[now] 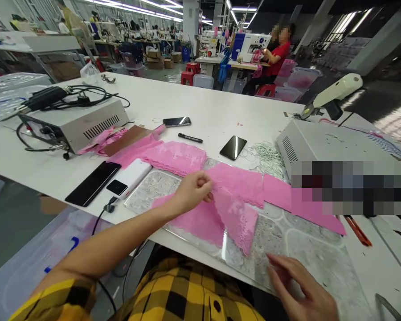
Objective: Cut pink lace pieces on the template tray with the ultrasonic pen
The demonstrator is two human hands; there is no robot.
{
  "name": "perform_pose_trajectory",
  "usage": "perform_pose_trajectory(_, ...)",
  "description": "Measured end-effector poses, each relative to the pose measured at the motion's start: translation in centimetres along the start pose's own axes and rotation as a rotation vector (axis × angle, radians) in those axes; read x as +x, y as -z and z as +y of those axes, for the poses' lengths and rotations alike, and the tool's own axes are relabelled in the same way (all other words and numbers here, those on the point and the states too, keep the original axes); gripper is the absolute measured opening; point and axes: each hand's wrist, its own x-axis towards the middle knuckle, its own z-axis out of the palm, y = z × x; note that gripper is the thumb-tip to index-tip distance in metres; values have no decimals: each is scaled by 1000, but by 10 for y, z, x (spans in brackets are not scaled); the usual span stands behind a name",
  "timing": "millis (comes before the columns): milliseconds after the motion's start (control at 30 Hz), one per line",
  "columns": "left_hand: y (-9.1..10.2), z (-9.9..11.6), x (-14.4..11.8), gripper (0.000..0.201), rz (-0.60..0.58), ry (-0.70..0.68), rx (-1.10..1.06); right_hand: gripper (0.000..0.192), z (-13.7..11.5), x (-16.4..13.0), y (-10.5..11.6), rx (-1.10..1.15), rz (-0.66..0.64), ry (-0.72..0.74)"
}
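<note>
Wide white worktable [207,111] in a sewing hall, seen from a seat at its near edge. Nearest, right hand [304,290] flat and open on the clear patterned sheet [307,249], fingers spread, holding nothing. Just beyond and to the left, left hand [195,189] pinched shut on the pink lace strip [237,209], thumb and fingers gripping a fold lifted off the sheet. Strip running left to right across the table, long axis crosswise to the body, one end drooping toward the near edge. Left hand on the strip itself; right hand apart from it, below and to the right of the hanging end. Left of the sheet, white power bank [132,176] and dark phone [92,183]. Farther back, marker pen [190,137], two more phones, grey control box [76,122] with cables. Far off, seated person in red [277,55] at a sewing machine.
</note>
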Motion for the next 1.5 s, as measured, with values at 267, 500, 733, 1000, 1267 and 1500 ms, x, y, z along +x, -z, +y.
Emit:
perform_pose_trajectory(267,54,-43,-56,24,161,77,-49,13,-23,55,-54,-81,-119,358)
perform_pose_trajectory(500,74,-55,-72,14,240,10,224,12,-40,63,-58,-1,-144,387)
perform_pose_trajectory(733,88,-59,-95,14,187,-135,670,16,-48,61,-61,33,-216,392)
perform_pose_trajectory(1000,112,-70,-103,22,39,-450,923,15,-43,63,-69,48,-195,430)
perform_pose_trajectory(1267,125,-48,-73,21,-176,-382,830,23,-40,111,-44,243,-490,165)
perform_pose_trajectory(1500,165,20,37,18,-31,-342,830,41,-46,242,-40,253,-410,-77)
